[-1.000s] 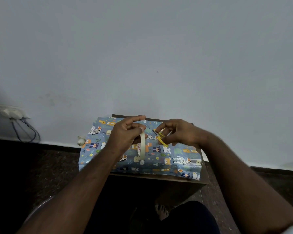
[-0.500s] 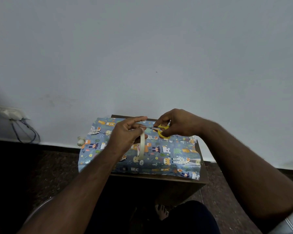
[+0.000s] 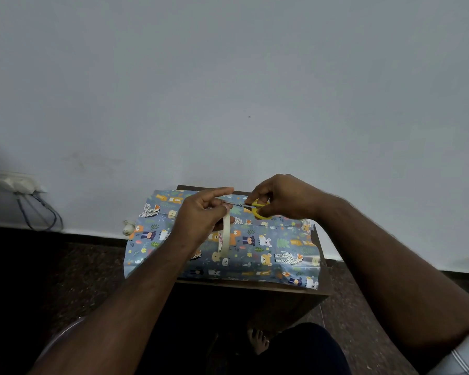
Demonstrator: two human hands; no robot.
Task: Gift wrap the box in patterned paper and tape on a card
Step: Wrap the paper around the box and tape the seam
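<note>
A box wrapped in blue paper with cartoon animals (image 3: 268, 247) lies on a small dark wooden table (image 3: 326, 282). Above it my left hand (image 3: 201, 215) holds a cream tape roll (image 3: 225, 234) upright, with a short strip pulled out under the forefinger. My right hand (image 3: 279, 196) grips yellow-handled scissors (image 3: 259, 208). Their thin blades point left and meet the pulled strip just beside my left fingers. No card is in view.
A pale wall rises right behind the table. A wall socket with dark cables (image 3: 19, 185) sits low at the left. A small white object (image 3: 129, 227) lies by the skirting beside the paper's left edge. My bare foot (image 3: 257, 341) rests on the dark speckled floor.
My right hand has risen and turned the scissors so the blades point left at the tape strip. My left hand keeps the roll in the same place.
</note>
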